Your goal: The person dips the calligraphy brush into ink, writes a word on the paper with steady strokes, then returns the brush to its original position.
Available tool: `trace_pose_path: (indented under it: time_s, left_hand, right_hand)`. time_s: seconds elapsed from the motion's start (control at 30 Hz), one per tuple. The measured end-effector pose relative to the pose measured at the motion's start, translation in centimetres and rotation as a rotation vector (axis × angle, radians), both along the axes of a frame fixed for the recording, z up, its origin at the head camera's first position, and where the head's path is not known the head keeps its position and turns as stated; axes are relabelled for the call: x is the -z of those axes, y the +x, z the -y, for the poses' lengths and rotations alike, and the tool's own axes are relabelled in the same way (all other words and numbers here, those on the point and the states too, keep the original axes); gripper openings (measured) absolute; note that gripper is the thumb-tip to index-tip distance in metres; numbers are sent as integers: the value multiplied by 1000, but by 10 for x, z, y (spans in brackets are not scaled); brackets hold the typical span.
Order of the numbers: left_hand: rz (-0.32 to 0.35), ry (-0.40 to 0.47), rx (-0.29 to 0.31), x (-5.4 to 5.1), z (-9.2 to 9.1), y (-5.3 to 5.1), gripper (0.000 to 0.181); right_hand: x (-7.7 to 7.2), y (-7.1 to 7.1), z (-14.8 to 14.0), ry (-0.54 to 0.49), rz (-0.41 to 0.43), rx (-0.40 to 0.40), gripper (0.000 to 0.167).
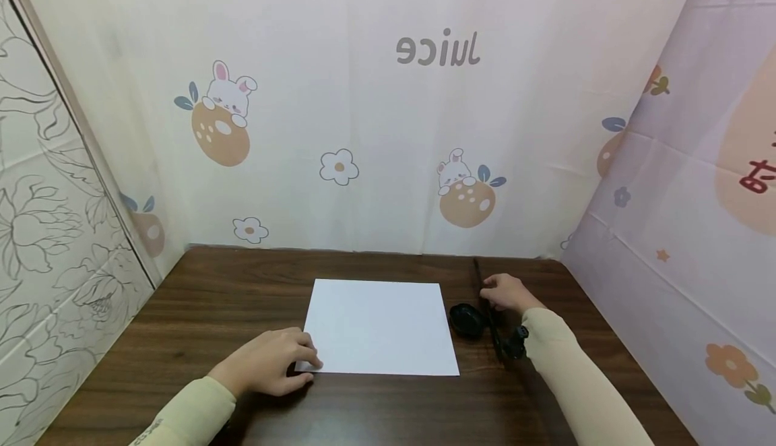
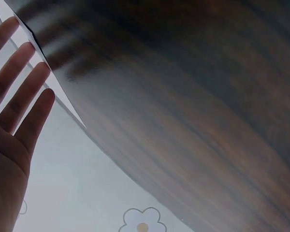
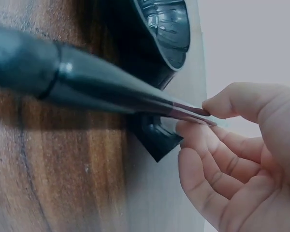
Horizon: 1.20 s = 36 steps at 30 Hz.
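Note:
A white sheet of paper (image 1: 382, 328) lies flat on the table. My left hand (image 1: 273, 362) rests at its near left corner, fingers touching the edge; in the left wrist view the fingers of the left hand (image 2: 14, 116) are extended and spread. Right of the paper, my right hand (image 1: 509, 292) pinches a long black brush (image 1: 492, 328) between thumb and fingers. The right wrist view has the brush (image 3: 101, 87) tapering toward the pinching fingertips, its bristles not clearly shown. Close beside it sits a small round black dish (image 1: 467, 321), glossy and fluted inside.
A short black piece (image 3: 157, 140) shows beneath the brush, perhaps a rest. The dark wood table (image 1: 364, 405) meets a printed curtain (image 1: 376, 96) at the back, with more patterned cloth at both sides. A small black camera (image 1: 517, 341) sits at the right wrist.

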<state>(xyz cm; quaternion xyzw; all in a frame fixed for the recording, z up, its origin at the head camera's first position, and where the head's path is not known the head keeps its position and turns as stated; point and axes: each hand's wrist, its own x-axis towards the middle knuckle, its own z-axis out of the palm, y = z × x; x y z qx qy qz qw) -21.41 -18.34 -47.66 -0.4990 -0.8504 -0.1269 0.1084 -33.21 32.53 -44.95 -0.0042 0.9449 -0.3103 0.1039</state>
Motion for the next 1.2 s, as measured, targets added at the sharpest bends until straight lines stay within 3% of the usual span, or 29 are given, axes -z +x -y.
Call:
trace_pose_path:
  time_s: [0.43,0.6,0.87,1.2]
  left_hand:
    - [17,14,-17,4,-1,1,10]
    - [20,35,11,5,-1,1,12]
    - [12,66,78,4,-4,-2,16]
    - [6,58,89,5,-3,-2,20]
  right_hand:
    - [-16,13,1,-90,-79,17,47]
    - [-19,12,0,-115,-102,32,43]
    - [-28,12,-5,-163,-205,51,43]
    - [-34,15,-3,-219,-339,75,42]
